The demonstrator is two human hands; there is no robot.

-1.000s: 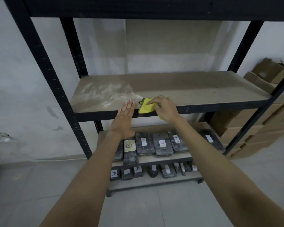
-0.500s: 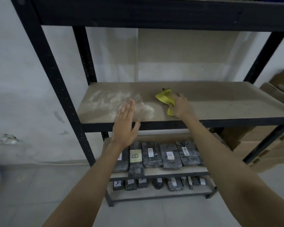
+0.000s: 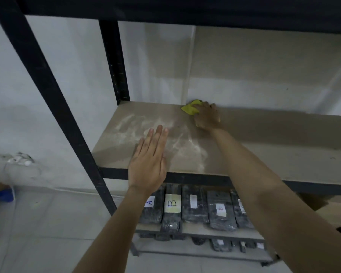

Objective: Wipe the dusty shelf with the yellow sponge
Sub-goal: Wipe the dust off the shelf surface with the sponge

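The brown shelf board (image 3: 274, 146) sits in a black metal rack at chest height, with white dust (image 3: 150, 127) smeared over its left half. My right hand (image 3: 207, 117) presses the yellow sponge (image 3: 191, 108) onto the board at its back edge, against the wall. Only the sponge's left part shows past my fingers. My left hand (image 3: 150, 160) is flat and open, fingers together, over the front of the dusty patch near the board's front rail; whether it touches the board is unclear.
Black rack uprights (image 3: 47, 91) stand at the left, and another (image 3: 114, 62) at the back. A dark shelf (image 3: 185, 8) hangs close overhead. Wrapped black packages (image 3: 195, 205) labelled A and B fill the lower shelves. A blue object (image 3: 5, 196) lies on the tiled floor at left.
My right hand has slid the sponge from the board's front edge to its back edge by the wall. My left hand has stayed over the dusty patch. The view has moved closer.
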